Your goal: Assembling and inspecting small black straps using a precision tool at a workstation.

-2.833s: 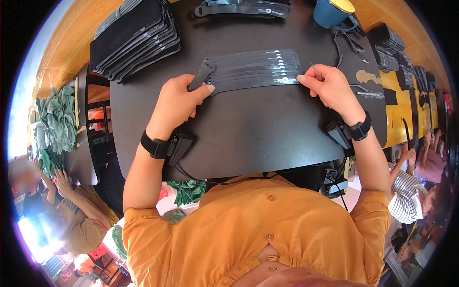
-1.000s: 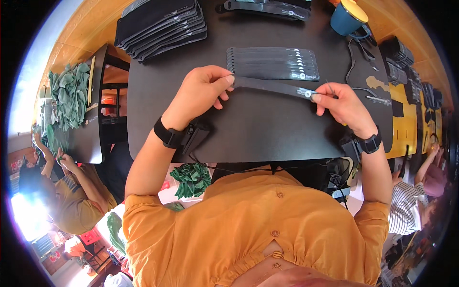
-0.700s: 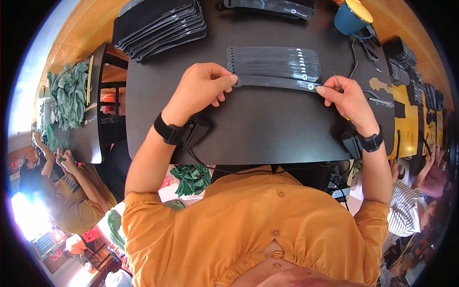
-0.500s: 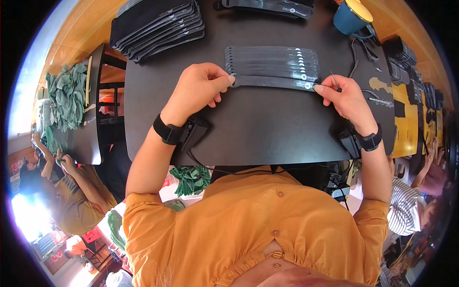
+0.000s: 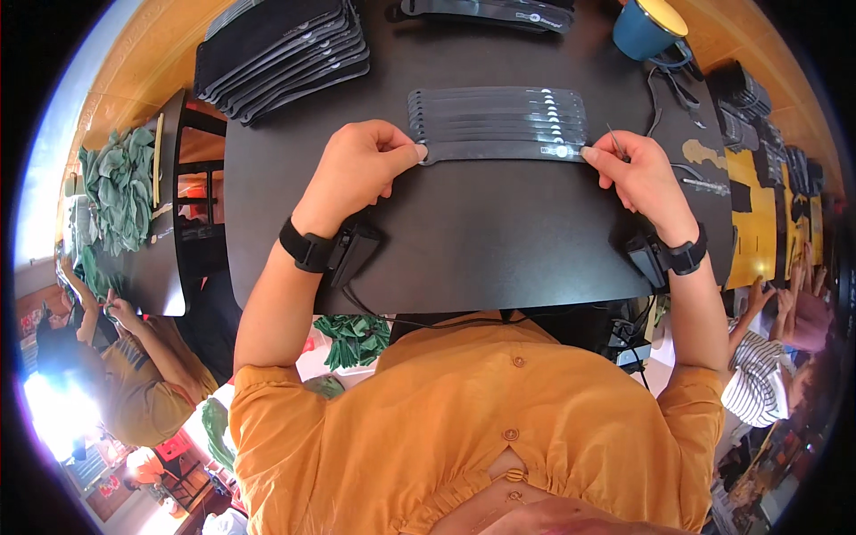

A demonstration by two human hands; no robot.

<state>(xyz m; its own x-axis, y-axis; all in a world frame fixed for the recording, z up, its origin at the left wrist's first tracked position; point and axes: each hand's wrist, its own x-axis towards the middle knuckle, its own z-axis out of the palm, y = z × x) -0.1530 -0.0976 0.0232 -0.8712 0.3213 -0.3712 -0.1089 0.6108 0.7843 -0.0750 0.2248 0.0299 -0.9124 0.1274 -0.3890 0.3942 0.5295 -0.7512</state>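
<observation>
A dark strap (image 5: 490, 151) with a rounded, looped left end and a pale print near its right end lies across the table. My left hand (image 5: 357, 174) pinches its left end between thumb and forefinger. At the other end my right hand (image 5: 640, 178) pinches the strap with thumb and finger. A thin, dark pointed tool (image 5: 614, 138) also sticks up from the right hand's grip; its kind is mostly hidden. Just beyond, several similar straps (image 5: 481, 111) lie overlapped in a stepped row, and the pinched strap sits along their near edge.
Taller piles of dark straps stand far left (image 5: 285, 58) and at the back (image 5: 490, 13). A blue mug (image 5: 644, 31) with a yellow inside is far right, near a loose dark cord (image 5: 655, 98). Green cloth pieces (image 5: 120, 192) heap on a left table; other people sit either side.
The pinched strap has moved away from me, closing onto the near edge of the stepped row. Both hands keep their pinch. The whole view has shifted slightly.
</observation>
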